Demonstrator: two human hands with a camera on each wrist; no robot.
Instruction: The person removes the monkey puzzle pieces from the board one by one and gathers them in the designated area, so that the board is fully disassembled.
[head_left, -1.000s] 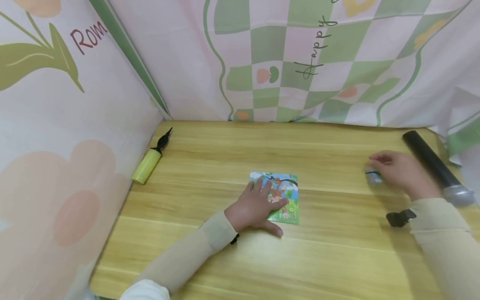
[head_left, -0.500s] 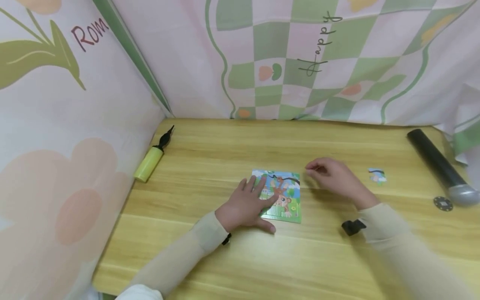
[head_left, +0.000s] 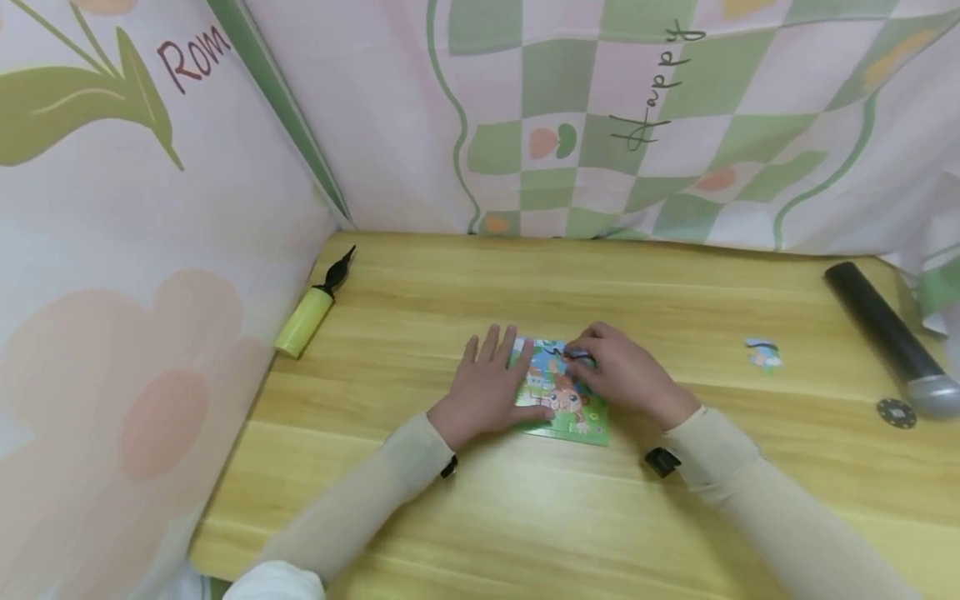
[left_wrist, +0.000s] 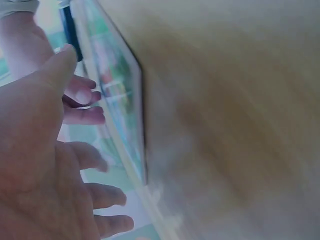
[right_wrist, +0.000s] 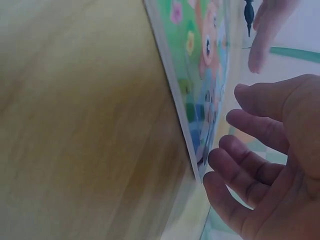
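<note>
A square jigsaw puzzle [head_left: 567,402] with a cartoon monkey lies on the wooden table. My left hand [head_left: 480,396] spreads its fingers over the puzzle's left side, its thumb at the lower part of the picture. Over the upper right corner, my right hand [head_left: 626,375] bends its fingers around the piece with a dark branch. In the right wrist view, the right thumb and forefinger stand apart just above the board [right_wrist: 192,75]; whether another fingertip touches the corner is unclear. A loose puzzle piece [head_left: 763,354] with a similar branch lies further right.
A black microphone [head_left: 885,325] with a silver head lies at the right, near a dark round chip [head_left: 897,413]. At the left edge is a yellow balloon pump [head_left: 306,321] with a black nozzle. Patterned curtains [head_left: 660,167] border the table's back and left side.
My right hand has moved left from beside the loose piece to the puzzle's upper right corner. The loose piece stays on the table. My left hand has shifted slightly left across the puzzle.
</note>
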